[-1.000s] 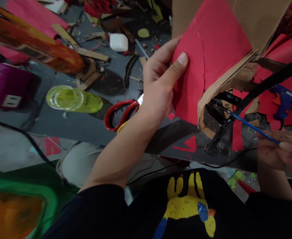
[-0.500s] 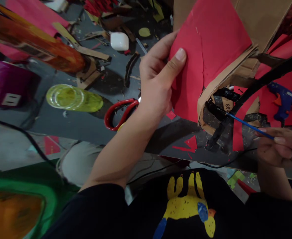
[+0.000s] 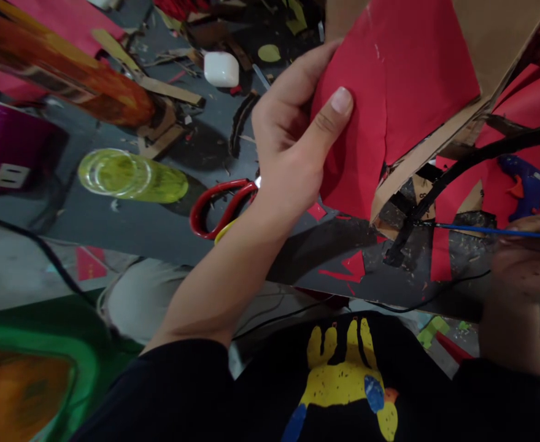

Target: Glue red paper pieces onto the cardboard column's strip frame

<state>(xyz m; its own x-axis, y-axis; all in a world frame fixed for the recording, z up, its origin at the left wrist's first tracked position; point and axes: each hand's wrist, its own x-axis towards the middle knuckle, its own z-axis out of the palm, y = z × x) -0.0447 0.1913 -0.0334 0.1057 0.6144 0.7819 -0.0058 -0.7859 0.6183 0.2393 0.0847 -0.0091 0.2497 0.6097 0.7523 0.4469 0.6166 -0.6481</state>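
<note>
My left hand (image 3: 293, 135) grips the edge of a cardboard piece faced with red paper (image 3: 417, 80), thumb on top and fingers underneath. Black-painted cardboard strips (image 3: 458, 175) are joined to its lower right end and curve away to the right. In my right hand (image 3: 528, 258), closed and slightly blurred, is a thin blue paintbrush (image 3: 495, 230). Its dark tip lies at the crossing of the black strips, where I cannot tell whether it touches. A blue glue gun (image 3: 528, 184) lies on red paper just beyond the right hand.
Red-handled scissors (image 3: 221, 209) lie beside my left forearm. Further left are a yellow-green bottle (image 3: 134, 177) on its side, a purple box (image 3: 15, 150) and an orange painted piece (image 3: 77, 73). A white case (image 3: 221, 69) sits among cardboard scraps. The table's near edge runs below.
The brush has moved from inside the cardboard's lower end to the strip crossing, right and down, and lies flatter. My left hand has shifted the red-faced piece slightly right.
</note>
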